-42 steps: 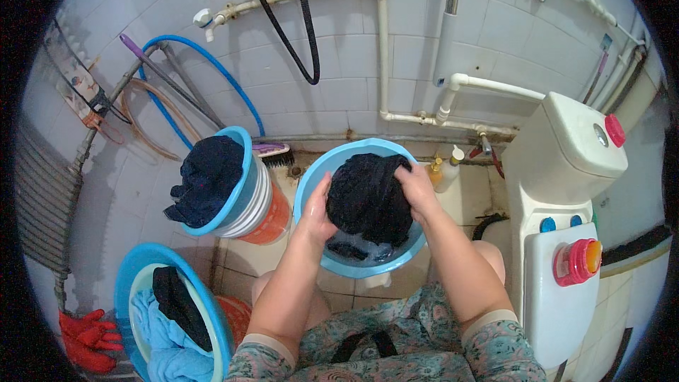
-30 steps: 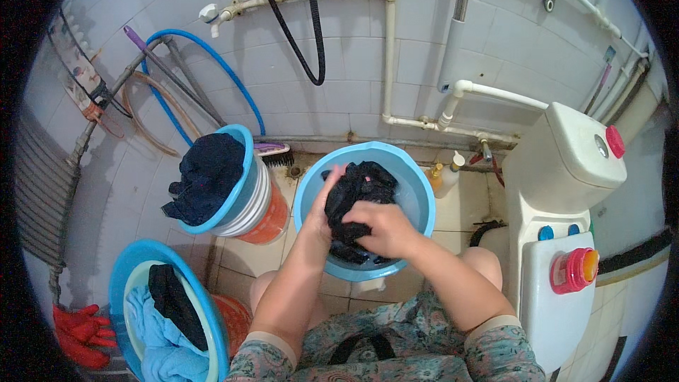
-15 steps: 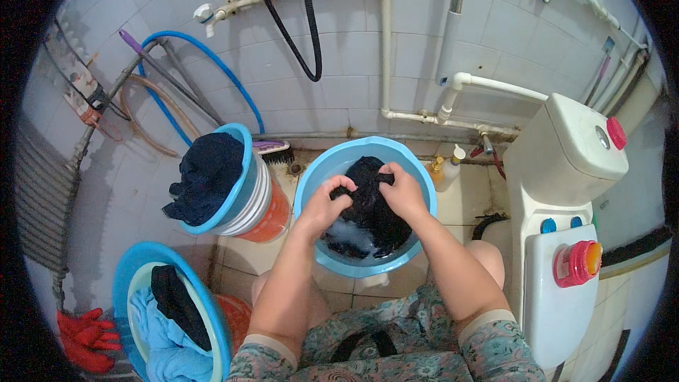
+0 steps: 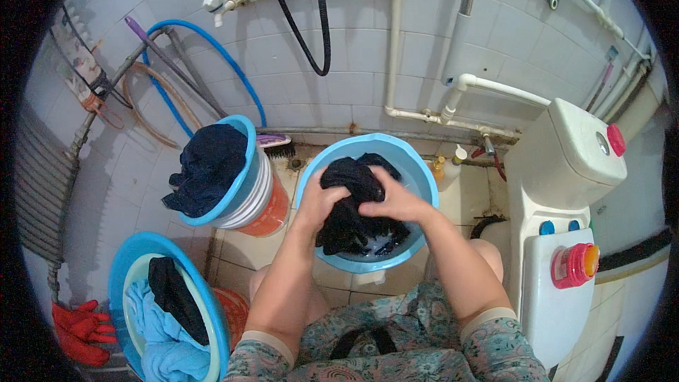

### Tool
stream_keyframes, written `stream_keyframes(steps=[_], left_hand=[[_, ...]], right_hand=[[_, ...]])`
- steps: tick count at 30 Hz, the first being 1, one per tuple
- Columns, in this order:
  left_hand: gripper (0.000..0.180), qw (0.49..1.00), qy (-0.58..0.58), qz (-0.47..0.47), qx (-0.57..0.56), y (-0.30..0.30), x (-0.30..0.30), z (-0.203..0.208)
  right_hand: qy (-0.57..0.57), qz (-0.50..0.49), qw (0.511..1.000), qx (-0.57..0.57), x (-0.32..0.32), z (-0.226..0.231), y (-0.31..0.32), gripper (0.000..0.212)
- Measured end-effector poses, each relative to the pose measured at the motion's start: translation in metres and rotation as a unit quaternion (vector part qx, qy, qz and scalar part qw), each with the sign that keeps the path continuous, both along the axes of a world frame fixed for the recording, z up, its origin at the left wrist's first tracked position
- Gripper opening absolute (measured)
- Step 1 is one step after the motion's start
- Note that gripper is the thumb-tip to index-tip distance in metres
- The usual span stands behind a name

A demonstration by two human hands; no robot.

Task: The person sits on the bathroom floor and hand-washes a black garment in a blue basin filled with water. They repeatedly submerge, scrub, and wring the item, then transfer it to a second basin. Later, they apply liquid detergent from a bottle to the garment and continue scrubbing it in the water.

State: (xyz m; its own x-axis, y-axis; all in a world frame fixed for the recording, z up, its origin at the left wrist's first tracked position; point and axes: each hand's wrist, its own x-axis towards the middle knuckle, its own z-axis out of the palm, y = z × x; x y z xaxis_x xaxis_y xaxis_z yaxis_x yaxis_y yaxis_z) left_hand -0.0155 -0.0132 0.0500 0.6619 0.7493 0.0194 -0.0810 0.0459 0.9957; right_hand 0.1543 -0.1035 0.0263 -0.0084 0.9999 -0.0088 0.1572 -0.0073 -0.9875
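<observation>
A light blue plastic basin (image 4: 322, 258) stands on the tiled floor in front of my knees, with sudsy water in it. Wet black cloth (image 4: 357, 223), a garment whose exact kind I cannot make out, is bunched up in the basin and partly raised above the water. My left hand (image 4: 320, 201) grips its left side, the thumb lying over the fabric. On the other side my right hand (image 4: 396, 198) holds it too, thumb pointing left across the folds and the other fingers partly hidden.
At left a bucket with a blue basin (image 4: 251, 152) holds dark clothing. Nearer, another blue tub (image 4: 127, 262) contains light blue and black cloth beside red gloves (image 4: 81, 332). A toilet (image 4: 559, 297) with a red-lidded jar stands at right; pump bottles (image 4: 453, 168) are behind the basin.
Both hands have shifted from pinching the black cloth near its top to grasping a larger bunch, which is now lifted and gathered. The view has tilted slightly.
</observation>
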Motion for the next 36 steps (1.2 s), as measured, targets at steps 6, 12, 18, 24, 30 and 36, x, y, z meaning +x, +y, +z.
stream_keyframes(steps=[6,12,18,24,30,36], left_hand=[[0.052,0.929,-0.326,-0.027,-0.172,-0.008,0.002,0.017],[0.048,0.808,-0.506,-0.021,-0.301,0.023,-0.032,0.016],[0.041,0.898,-0.282,0.056,-0.334,0.024,-0.03,0.022],[0.046,0.888,-0.213,-0.071,-0.401,-0.012,0.005,0.007],[0.043,0.892,-0.183,-0.067,-0.408,-0.01,0.031,-0.005],[0.037,0.842,-0.275,0.049,-0.462,-0.043,0.053,-0.069]], right_hand=[[-0.105,0.103,0.989,0.028,-0.04,-0.044,-0.005,0.064],[-0.081,0.076,0.989,-0.099,-0.027,-0.034,-0.001,0.04],[0.282,-0.214,0.935,0.013,0.013,0.017,-0.012,0.031],[0.302,-0.223,0.927,-0.013,0.008,0.013,-0.009,0.049],[-0.278,-0.117,0.932,0.2,-0.058,0.036,-0.029,0.043],[-0.308,-0.312,0.899,0.017,-0.032,0.024,0.001,0.034]])
